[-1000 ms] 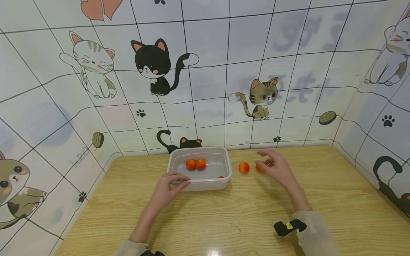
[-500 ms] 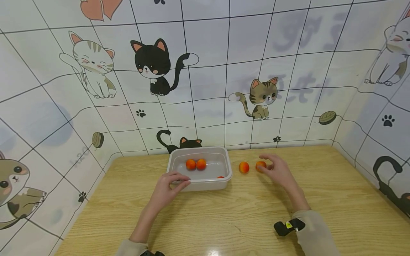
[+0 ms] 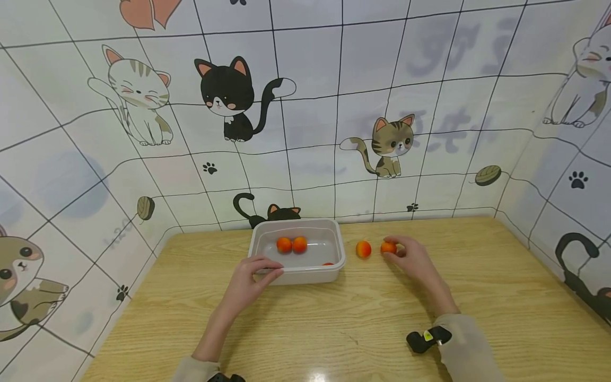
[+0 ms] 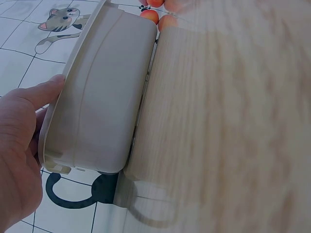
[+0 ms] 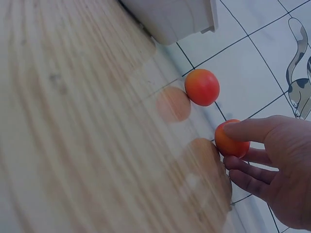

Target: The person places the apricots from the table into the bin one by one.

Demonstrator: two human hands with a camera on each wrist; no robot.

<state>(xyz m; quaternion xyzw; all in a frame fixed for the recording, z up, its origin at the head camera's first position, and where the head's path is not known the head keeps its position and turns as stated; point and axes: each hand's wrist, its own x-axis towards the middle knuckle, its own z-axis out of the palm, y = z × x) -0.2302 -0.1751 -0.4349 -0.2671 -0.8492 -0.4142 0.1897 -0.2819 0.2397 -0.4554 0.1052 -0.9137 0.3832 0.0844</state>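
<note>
A pale plastic box [image 3: 305, 275] stands at the back of the table, its near rim pinched by my left hand [image 3: 249, 280]. In the left wrist view the thumb [image 4: 46, 91] presses the outside of the box wall [image 4: 109, 92], while the fingers go behind the rim. Two round orange-red fruits [image 3: 299, 244] lie together inside; a third fruit [image 3: 328, 263] shows only its top over the front rim. To the right, my right hand [image 3: 414, 260] pinches another orange-red fruit [image 5: 232, 143] between thumb and fingers, low at the tabletop. One more fruit [image 3: 363, 249] sits between that hand and the box.
The wooden table [image 3: 305, 323] ends at a wall covering [image 3: 315, 122] printed with cartoon cats and grid lines, close behind the box. A side wall rises on the left and on the right. A black wrist camera [image 3: 428, 339] sits on the right sleeve.
My right hand has come down onto the farther-right fruit, and its thumb and fingers have drawn in around it. My left hand and the box have stayed in place.
</note>
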